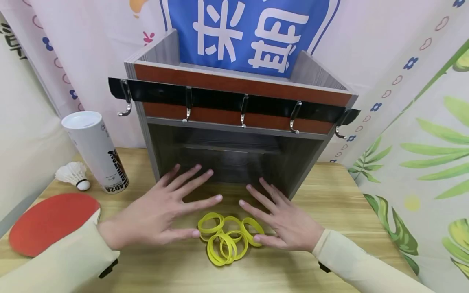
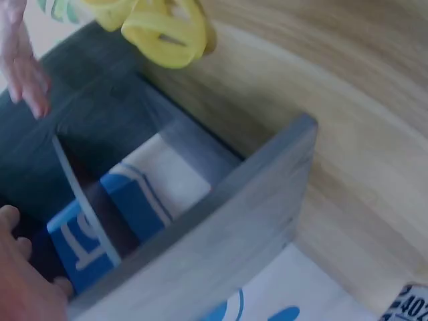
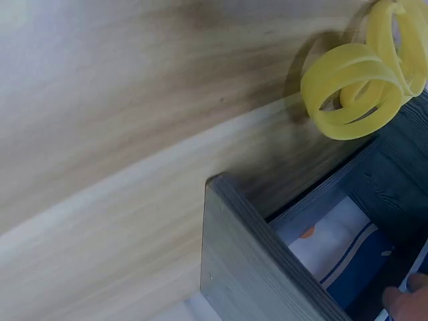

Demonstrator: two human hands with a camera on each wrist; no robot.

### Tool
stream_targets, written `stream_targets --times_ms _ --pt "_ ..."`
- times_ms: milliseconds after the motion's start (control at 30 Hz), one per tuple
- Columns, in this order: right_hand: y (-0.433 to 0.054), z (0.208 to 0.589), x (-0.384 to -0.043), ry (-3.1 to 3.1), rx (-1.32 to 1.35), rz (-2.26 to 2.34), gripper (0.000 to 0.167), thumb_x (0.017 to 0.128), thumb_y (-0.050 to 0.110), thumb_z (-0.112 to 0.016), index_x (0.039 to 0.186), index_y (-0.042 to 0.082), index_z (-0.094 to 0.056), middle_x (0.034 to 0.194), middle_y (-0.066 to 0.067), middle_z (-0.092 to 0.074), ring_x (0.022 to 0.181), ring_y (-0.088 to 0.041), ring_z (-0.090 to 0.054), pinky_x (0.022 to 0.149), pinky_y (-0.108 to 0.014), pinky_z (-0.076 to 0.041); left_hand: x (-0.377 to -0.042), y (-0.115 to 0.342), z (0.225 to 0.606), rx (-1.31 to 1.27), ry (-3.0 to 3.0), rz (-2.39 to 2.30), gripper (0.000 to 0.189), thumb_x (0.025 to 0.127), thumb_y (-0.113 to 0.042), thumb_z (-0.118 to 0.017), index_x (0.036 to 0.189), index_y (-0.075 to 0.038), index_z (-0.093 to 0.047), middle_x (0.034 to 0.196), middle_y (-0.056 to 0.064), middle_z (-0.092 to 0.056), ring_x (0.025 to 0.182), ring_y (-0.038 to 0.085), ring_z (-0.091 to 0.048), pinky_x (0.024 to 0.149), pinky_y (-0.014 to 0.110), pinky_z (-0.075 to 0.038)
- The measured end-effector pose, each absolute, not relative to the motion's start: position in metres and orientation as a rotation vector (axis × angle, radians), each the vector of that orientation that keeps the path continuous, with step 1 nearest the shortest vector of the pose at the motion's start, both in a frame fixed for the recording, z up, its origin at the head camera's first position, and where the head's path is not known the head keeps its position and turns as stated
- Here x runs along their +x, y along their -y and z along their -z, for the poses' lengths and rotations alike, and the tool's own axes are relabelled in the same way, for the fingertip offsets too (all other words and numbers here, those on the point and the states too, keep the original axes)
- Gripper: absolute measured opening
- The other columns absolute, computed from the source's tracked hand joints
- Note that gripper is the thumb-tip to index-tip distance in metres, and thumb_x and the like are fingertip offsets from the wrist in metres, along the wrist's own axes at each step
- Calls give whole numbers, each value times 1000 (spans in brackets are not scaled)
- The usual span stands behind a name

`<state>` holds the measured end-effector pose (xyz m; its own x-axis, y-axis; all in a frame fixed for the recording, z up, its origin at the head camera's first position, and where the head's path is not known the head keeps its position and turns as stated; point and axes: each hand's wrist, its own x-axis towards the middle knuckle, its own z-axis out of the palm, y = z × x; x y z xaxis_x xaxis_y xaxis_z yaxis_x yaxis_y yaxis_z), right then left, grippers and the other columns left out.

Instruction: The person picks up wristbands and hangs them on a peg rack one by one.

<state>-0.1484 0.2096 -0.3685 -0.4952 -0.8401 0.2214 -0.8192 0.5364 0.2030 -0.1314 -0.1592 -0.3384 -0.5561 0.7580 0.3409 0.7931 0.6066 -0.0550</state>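
Several yellow silicone wristbands [image 1: 211,254] lie in a loose, overlapping pile on the wooden table. On the left of the pile, my left hand [image 1: 166,217] is spread with straight fingers, its thumb tip overlapping the edge of the bands in the head view. From the right, my right hand [image 1: 287,224] reaches in the same spread way, thumb close to the rightmost band. Both hands hold nothing. Behind them stands a grey wooden rack [image 1: 238,158] with a hollow lower space. The bands [image 3: 321,77] appear beside the rack's side panel [image 3: 261,261] in the right wrist view.
A black strip [image 1: 216,95] with metal hooks [image 1: 243,112] crosses the rack's front and juts past both sides. At left are a white tube [image 1: 91,150], a shuttlecock [image 1: 73,175] and a red paddle [image 1: 51,224]. Printed curtains [image 1: 403,101] hang behind and beside the table.
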Motion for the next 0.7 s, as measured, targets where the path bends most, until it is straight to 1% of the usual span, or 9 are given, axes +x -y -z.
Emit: stream_targets --times_ms 100,200,267,300,367,433,533,600,700 --pt "-208 369 -149 2520 1392 9 74 107 59 -45 169 28 -20 177 -8 -21 161 -36 -27 122 -52 -44 -131 164 328 -1251 2470 180 74 98 -66 -58 163 -45 -30 179 0 -13 166 30 -15 133 57 -20" --pt "-204 370 -149 2598 1387 -125 69 107 49 -52 167 24 -28 172 -6 -33 157 -27 -37 122 -45 -46 -128 165 316 -1275 2385 237 68 101 -61 -56 162 -39 -37 176 4 -24 163 28 -25 129 51 -32" --pt "-200 370 -149 2664 1372 -232 63 108 43 -53 164 21 -34 168 -5 -41 153 -24 -43 120 -42 -48 -126 166 308 -1304 2294 315 61 104 -56 -53 160 -32 -45 171 7 -37 156 28 -39 118 49 -47" --pt "-199 371 -149 2696 1361 -273 60 109 42 -51 162 18 -37 165 -5 -45 151 -23 -46 119 -42 -49 -125 166 305 -1318 2241 369 58 105 -54 -53 157 -28 -49 166 8 -44 150 27 -46 108 45 -55" --pt "-196 372 -149 2752 1337 -350 55 110 39 -51 159 15 -42 160 -5 -50 147 -22 -50 117 -42 -50 -125 168 298 -1343 2144 479 52 107 -49 -51 150 -20 -59 154 9 -57 135 23 -59 92 36 -61" --pt "-195 373 -150 2798 1314 -409 51 110 35 -51 155 11 -46 156 -7 -54 145 -23 -53 117 -43 -51 -127 172 294 -1368 2046 583 47 108 -44 -50 139 -13 -68 138 8 -68 118 19 -67 81 29 -61" --pt "-194 377 -152 2861 1281 -484 49 110 30 -53 153 7 -48 153 -9 -57 141 -26 -57 116 -45 -51 -132 181 292 -1388 1892 738 38 108 -35 -52 112 -7 -77 107 6 -75 92 13 -70 72 23 -58" --pt "-194 380 -153 2895 1265 -522 48 109 26 -54 152 5 -49 151 -11 -59 139 -27 -59 115 -45 -52 -136 188 293 -1369 1790 827 35 107 -28 -53 91 -5 -74 85 3 -69 77 9 -64 65 20 -54" --pt "-194 385 -156 2922 1258 -510 44 108 20 -56 148 3 -53 145 -13 -64 132 -28 -64 109 -45 -56 -141 199 292 -1249 1698 963 39 106 -16 -53 71 -3 -63 67 0 -58 66 3 -52 57 15 -44"
